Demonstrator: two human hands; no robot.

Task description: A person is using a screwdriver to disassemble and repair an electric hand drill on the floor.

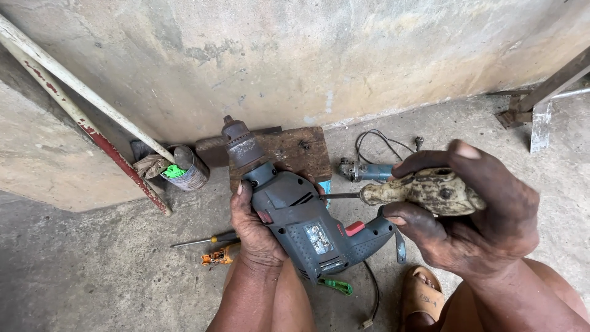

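Note:
My left hand (255, 230) grips the body of a dark blue-grey electric drill (301, 218), whose rusty chuck (241, 142) points up and away toward the wall. In my right hand (473, 212) is a screwdriver with a worn, dirty yellowish handle (424, 190). Its thin metal shaft (341, 196) runs left and its tip meets the side of the drill housing. The drill's red switch (354, 228) shows near the handle, and a black cord (372, 295) trails down from it.
A wooden block (298, 150) lies behind the drill on the concrete floor. A small blue power tool (362, 171) with a black cable sits to its right. A tin can (187, 169), leaning pipes (80, 92), another screwdriver (203, 240) and my sandalled foot (421, 295) are around.

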